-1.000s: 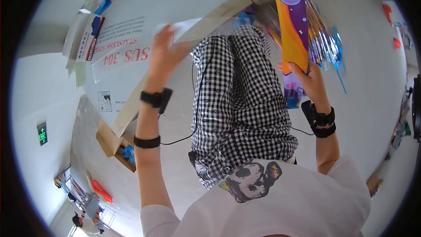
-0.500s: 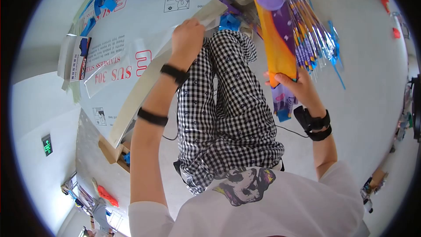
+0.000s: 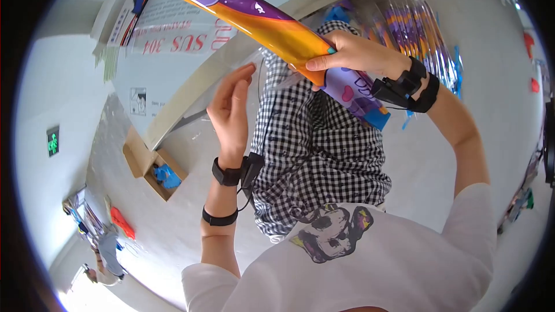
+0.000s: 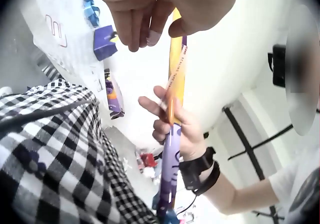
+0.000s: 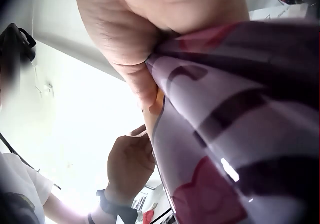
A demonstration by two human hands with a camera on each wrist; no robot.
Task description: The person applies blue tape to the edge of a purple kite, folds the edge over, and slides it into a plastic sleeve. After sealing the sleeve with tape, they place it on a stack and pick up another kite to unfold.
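Diagonally set, one orange-purple packet (image 3: 248, 14): right hand (image 3: 361, 55) gripping near lavender end (image 3: 347, 88), left hand (image 3: 230, 110) beside, fingers relaxed, seemingly empty.

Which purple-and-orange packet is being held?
The long packet in the right hand, slanting over the checked trousers; the others lie unheld in the pile beyond that hand.
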